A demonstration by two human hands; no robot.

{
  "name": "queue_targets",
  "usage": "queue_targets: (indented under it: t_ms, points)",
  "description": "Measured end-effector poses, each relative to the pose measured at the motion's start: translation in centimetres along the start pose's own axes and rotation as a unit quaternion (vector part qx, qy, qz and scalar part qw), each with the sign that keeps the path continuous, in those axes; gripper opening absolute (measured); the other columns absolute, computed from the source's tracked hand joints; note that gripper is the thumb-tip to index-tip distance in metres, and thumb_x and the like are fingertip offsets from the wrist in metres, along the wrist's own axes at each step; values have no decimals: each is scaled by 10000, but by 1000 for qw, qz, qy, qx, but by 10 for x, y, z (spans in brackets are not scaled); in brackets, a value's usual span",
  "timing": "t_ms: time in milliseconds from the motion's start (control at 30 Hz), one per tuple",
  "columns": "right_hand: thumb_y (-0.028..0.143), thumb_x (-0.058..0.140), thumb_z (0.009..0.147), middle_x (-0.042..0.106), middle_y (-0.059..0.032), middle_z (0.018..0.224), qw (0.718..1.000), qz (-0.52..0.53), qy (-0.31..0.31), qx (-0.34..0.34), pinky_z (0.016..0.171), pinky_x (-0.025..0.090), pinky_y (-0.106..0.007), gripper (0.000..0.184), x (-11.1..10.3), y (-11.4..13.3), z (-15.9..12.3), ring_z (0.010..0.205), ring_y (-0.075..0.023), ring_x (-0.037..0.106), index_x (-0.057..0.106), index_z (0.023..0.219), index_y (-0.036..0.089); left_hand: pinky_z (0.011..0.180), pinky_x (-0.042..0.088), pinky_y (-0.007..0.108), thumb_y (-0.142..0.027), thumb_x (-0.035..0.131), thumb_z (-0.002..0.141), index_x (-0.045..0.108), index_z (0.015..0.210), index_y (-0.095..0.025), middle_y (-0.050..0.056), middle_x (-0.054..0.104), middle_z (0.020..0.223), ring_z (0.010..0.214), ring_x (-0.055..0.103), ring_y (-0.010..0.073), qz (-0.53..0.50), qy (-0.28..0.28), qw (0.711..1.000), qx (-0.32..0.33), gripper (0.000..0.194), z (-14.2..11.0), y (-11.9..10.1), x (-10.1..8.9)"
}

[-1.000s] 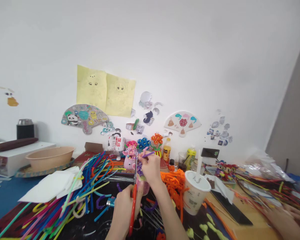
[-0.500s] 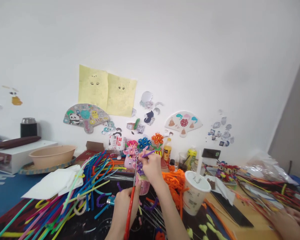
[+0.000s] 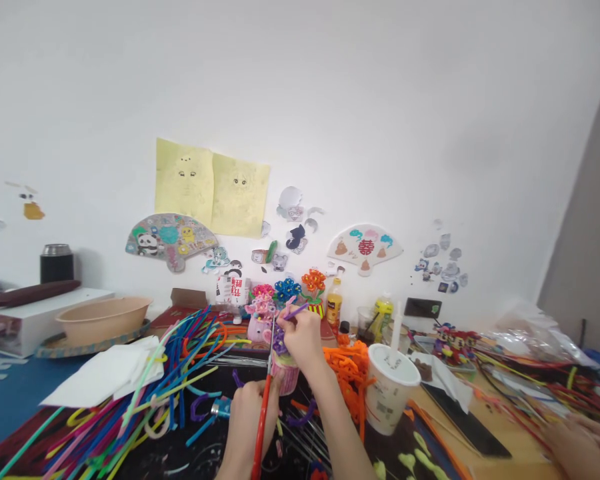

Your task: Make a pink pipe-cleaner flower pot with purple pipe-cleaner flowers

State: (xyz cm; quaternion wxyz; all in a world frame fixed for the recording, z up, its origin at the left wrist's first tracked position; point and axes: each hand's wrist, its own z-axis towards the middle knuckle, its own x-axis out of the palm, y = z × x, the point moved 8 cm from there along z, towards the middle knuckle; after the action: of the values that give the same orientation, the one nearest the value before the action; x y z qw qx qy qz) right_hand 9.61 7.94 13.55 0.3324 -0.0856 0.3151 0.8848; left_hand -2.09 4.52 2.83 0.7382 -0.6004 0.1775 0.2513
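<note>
The right hand (image 3: 303,340) pinches a purple stem (image 3: 296,311), likely for control; the left hand's (image 3: 248,412) grip beside the pink pot (image 3: 288,378) is unclear.

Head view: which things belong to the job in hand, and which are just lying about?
Job in hand, apparently:
right hand, pinching a purple strip
left hand, at the pink pot
red-handled tool
purple flowers

Lying about, apparently:
lidded cup
beige bowl
black flask
white sheets
coloured strips, perhaps spare stock

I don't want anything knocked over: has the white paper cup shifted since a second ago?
No. Judged by the white wall fan, the white paper cup stands where it did, below and slightly right of it.
</note>
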Motion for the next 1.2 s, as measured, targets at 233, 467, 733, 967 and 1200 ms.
queue_targets:
  t_ms: [233, 467, 733, 967, 1200]
  points:
    - [129, 550, 704, 684, -38, 672, 1000, 4, -2, 5, 648, 468, -268, 110, -5, 1, 2, 646, -199, 639, 628, 658, 193, 531, 305, 242, -507, 364, 832, 351, 434, -209, 34, 551, 465, 503, 537, 161, 3, -10, 1000, 5, 497, -2, -3, -7]
    - [187, 557, 721, 698, -53, 666, 999, -23, -26, 2, 641, 467, -290, 102, -17, -1, 3, 637, -216, 648, 638, 658, 184, 497, 305, 233, -587, 390, 793, 433, 451, -193, 48, 556, 471, 503, 536, 168, 22, 17, 1000, -3, 523, 2, 4, 4]
    - [262, 545, 733, 695, -57, 628, 1000, -23, -17, 0, 593, 477, -296, 148, -21, -1, 0, 579, -221, 647, 649, 661, 185, 474, 291, 234, -603, 401, 787, 600, 524, -148, 118, 625, 563, 524, 558, 178, 87, 20, 996, -33, 563, -1, 9, 5]
    - [268, 527, 735, 701, -61, 647, 999, -32, -4, 5, 605, 477, -298, 164, -18, 1, 0, 603, -226, 653, 649, 663, 186, 480, 293, 230, -600, 336, 813, 638, 577, -136, 145, 655, 640, 539, 567, 176, 93, 30, 995, -28, 602, -1, 9, 8]
    - [301, 525, 742, 698, -50, 641, 1000, -19, 4, 13, 599, 471, -293, 177, -17, -1, 0, 565, -213, 642, 638, 665, 188, 469, 273, 230, -582, 348, 812, 638, 557, -143, 131, 645, 595, 512, 550, 165, 93, 30, 995, -27, 585, -3, 7, 7]
